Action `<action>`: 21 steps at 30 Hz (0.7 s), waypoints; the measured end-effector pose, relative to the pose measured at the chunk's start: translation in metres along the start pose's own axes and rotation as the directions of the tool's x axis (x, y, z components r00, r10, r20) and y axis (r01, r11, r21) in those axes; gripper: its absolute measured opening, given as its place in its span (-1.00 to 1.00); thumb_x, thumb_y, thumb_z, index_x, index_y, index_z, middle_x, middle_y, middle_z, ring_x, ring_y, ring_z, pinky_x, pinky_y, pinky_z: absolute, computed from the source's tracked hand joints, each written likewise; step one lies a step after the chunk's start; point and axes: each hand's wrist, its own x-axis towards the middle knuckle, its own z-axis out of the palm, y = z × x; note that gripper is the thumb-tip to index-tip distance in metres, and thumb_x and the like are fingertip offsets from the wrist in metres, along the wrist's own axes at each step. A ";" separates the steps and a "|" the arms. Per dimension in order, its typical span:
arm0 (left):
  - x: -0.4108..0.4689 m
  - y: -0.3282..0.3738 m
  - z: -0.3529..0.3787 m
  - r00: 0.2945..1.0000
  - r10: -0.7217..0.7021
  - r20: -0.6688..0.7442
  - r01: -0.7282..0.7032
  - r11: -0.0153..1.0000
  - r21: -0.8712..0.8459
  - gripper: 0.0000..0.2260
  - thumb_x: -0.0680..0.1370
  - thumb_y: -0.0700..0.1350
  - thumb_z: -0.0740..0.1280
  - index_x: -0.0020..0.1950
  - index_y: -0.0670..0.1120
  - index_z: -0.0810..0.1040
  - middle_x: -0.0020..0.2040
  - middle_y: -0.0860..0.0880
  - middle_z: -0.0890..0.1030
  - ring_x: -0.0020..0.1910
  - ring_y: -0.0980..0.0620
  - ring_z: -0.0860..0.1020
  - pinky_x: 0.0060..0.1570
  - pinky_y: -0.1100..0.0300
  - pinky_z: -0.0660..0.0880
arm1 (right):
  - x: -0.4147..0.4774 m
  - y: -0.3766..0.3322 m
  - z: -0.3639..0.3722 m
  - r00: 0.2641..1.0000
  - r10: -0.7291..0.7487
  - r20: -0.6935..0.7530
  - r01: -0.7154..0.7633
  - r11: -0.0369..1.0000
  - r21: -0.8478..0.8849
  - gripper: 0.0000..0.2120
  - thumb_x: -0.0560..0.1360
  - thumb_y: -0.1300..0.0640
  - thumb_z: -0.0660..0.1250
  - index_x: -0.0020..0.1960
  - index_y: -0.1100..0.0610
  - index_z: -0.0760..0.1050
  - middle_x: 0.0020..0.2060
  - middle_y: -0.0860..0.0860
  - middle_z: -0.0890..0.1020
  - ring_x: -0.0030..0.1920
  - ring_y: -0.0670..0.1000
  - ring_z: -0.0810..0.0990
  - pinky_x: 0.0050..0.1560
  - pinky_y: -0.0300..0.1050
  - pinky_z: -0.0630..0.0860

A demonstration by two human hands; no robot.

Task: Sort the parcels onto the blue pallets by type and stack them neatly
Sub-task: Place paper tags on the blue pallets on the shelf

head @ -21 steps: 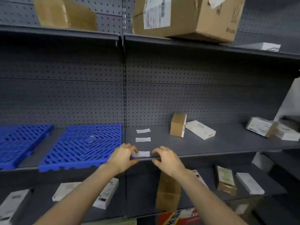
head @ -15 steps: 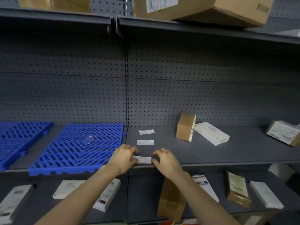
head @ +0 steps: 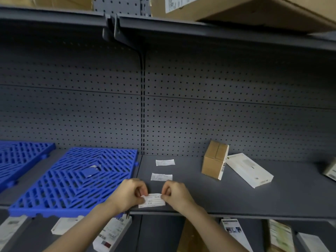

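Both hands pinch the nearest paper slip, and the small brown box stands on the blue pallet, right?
No. In the head view the small brown box stands on the grey shelf, right of the blue pallet. The left hand and right hand do pinch the paper slip.

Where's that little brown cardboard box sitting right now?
The brown box stands on the grey shelf, right of centre in the head view, just left of a flat white box and right of the paper slips.
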 end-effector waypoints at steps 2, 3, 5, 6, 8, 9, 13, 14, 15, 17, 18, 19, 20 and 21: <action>-0.002 -0.004 -0.006 0.998 -0.013 -0.056 0.010 0.998 -0.060 -0.71 0.34 -0.27 0.51 -0.29 0.11 0.53 -0.20 0.06 0.61 -0.21 0.19 0.56 -0.25 0.40 0.45 | 0.002 -0.005 -0.003 1.000 0.018 -0.024 -0.016 0.997 0.072 -0.91 0.44 0.13 0.41 -0.19 -0.02 0.52 -0.30 -0.12 0.60 -0.24 -0.13 0.58 -0.14 -0.25 0.55; -0.005 -0.007 -0.010 0.996 -0.020 -0.087 0.012 0.996 -0.084 -0.71 0.35 -0.27 0.51 -0.30 0.11 0.54 -0.21 0.04 0.62 -0.21 0.17 0.56 -0.26 0.41 0.45 | 0.002 -0.009 -0.004 0.999 0.019 -0.043 -0.015 0.994 0.105 -0.89 0.44 0.14 0.41 -0.21 -0.02 0.52 -0.34 -0.15 0.58 -0.28 -0.16 0.56 -0.19 -0.31 0.51; -0.011 -0.015 -0.020 0.989 -0.028 -0.145 0.011 0.993 -0.121 -0.72 0.38 -0.24 0.51 -0.29 0.14 0.56 -0.25 0.04 0.63 -0.23 0.14 0.56 -0.26 0.41 0.45 | 0.002 -0.021 -0.004 0.996 0.024 -0.085 -0.009 0.985 0.173 -0.89 0.44 0.17 0.41 -0.21 0.00 0.54 -0.40 -0.17 0.55 -0.34 -0.20 0.52 -0.25 -0.40 0.45; -0.014 -0.020 -0.026 0.985 -0.029 -0.168 0.006 0.991 -0.133 -0.72 0.40 -0.23 0.50 -0.29 0.16 0.57 -0.27 0.05 0.62 -0.25 0.15 0.56 -0.26 0.40 0.45 | 0.002 -0.030 -0.002 0.994 0.028 -0.104 -0.006 0.978 0.208 -0.89 0.44 0.18 0.41 -0.21 0.01 0.54 -0.41 -0.17 0.54 -0.35 -0.21 0.51 -0.27 -0.43 0.44; -0.024 -0.034 -0.037 0.979 -0.027 -0.202 -0.003 0.989 -0.148 -0.71 0.42 -0.23 0.49 -0.27 0.17 0.58 -0.30 0.06 0.62 -0.28 0.15 0.55 -0.25 0.36 0.48 | 0.002 -0.050 0.005 0.991 0.038 -0.131 -0.001 0.962 0.272 -0.85 0.43 0.22 0.41 -0.23 0.00 0.53 -0.40 -0.16 0.55 -0.37 -0.23 0.50 -0.28 -0.47 0.42; -0.030 -0.042 -0.044 0.976 -0.029 -0.214 -0.004 0.988 -0.151 -0.72 0.43 -0.23 0.48 -0.26 0.18 0.59 -0.29 0.05 0.63 -0.28 0.14 0.56 -0.23 0.32 0.50 | 0.003 -0.061 0.012 0.989 0.045 -0.140 0.000 0.953 0.303 -0.85 0.43 0.23 0.41 -0.23 0.00 0.53 -0.39 -0.16 0.55 -0.37 -0.23 0.50 -0.27 -0.48 0.41; -0.057 -0.084 -0.074 0.970 -0.053 -0.239 0.012 0.985 -0.171 -0.74 0.47 -0.23 0.45 -0.22 0.16 0.59 -0.26 0.03 0.66 -0.27 0.14 0.57 -0.23 0.32 0.50 | 0.005 -0.111 0.047 0.981 0.081 -0.178 -0.006 0.921 0.390 -0.82 0.44 0.24 0.41 -0.16 -0.01 0.49 -0.38 -0.11 0.53 -0.31 -0.18 0.51 -0.24 -0.43 0.42; -0.064 -0.096 -0.082 0.968 -0.061 -0.241 0.020 0.985 -0.172 -0.75 0.47 -0.23 0.44 -0.22 0.15 0.59 -0.28 0.01 0.65 -0.28 0.16 0.56 -0.27 0.38 0.46 | 0.004 -0.124 0.058 0.980 0.083 -0.183 -0.006 0.921 0.389 -0.81 0.45 0.25 0.40 -0.15 -0.01 0.46 -0.39 -0.10 0.52 -0.31 -0.17 0.51 -0.24 -0.41 0.42; -0.072 -0.108 -0.088 0.968 -0.071 -0.241 0.028 0.984 -0.178 -0.76 0.48 -0.23 0.44 -0.22 0.13 0.60 -0.30 0.00 0.65 -0.30 0.18 0.56 -0.30 0.41 0.44 | 0.004 -0.136 0.069 0.979 0.082 -0.186 -0.006 0.926 0.377 -0.81 0.45 0.25 0.39 -0.14 -0.01 0.44 -0.41 -0.10 0.52 -0.32 -0.17 0.51 -0.25 -0.40 0.42; -0.086 -0.131 -0.100 0.968 -0.087 -0.237 0.044 0.982 -0.183 -0.79 0.47 -0.24 0.43 -0.20 0.09 0.62 -0.29 0.00 0.66 -0.30 0.17 0.56 -0.29 0.43 0.44 | 0.004 -0.161 0.092 0.977 0.070 -0.201 0.001 0.943 0.332 -0.81 0.46 0.25 0.37 -0.13 0.01 0.40 -0.43 -0.10 0.50 -0.36 -0.17 0.48 -0.25 -0.29 0.45; -0.092 -0.142 -0.104 0.966 -0.090 -0.241 0.049 0.984 -0.172 -0.80 0.47 -0.25 0.43 -0.19 0.07 0.64 -0.27 0.00 0.67 -0.27 0.16 0.58 -0.26 0.42 0.46 | 0.006 -0.173 0.103 0.975 0.060 -0.216 0.008 0.953 0.304 -0.81 0.46 0.25 0.36 -0.14 0.01 0.39 -0.43 -0.10 0.49 -0.36 -0.15 0.47 -0.22 -0.19 0.47; -0.097 -0.152 -0.108 0.964 -0.088 -0.253 0.050 0.987 -0.154 -0.82 0.47 -0.26 0.42 -0.18 0.03 0.66 -0.24 0.00 0.67 -0.25 0.14 0.58 -0.23 0.40 0.47 | 0.007 -0.184 0.114 0.973 0.047 -0.228 0.015 0.964 0.265 -0.81 0.46 0.24 0.35 -0.15 0.00 0.39 -0.42 -0.10 0.48 -0.35 -0.12 0.47 -0.19 -0.11 0.48; -0.102 -0.162 -0.111 0.960 -0.079 -0.268 0.045 0.991 -0.128 -0.84 0.47 -0.27 0.42 -0.16 0.00 0.68 -0.21 -0.01 0.67 -0.25 0.11 0.58 -0.19 0.35 0.49 | 0.008 -0.194 0.125 0.972 0.030 -0.233 0.022 0.976 0.216 -0.83 0.47 0.23 0.35 -0.16 0.00 0.39 -0.40 -0.10 0.49 -0.33 -0.08 0.50 -0.16 -0.07 0.49; -0.106 -0.170 -0.113 0.957 -0.065 -0.284 0.038 0.994 -0.099 -0.85 0.47 -0.28 0.41 -0.13 -0.04 0.69 -0.18 -0.02 0.67 -0.26 0.09 0.58 -0.14 0.28 0.50 | 0.009 -0.203 0.134 0.972 0.005 -0.236 0.033 0.987 0.157 -0.85 0.48 0.21 0.33 -0.16 0.01 0.41 -0.37 -0.09 0.51 -0.28 -0.04 0.53 -0.15 -0.04 0.51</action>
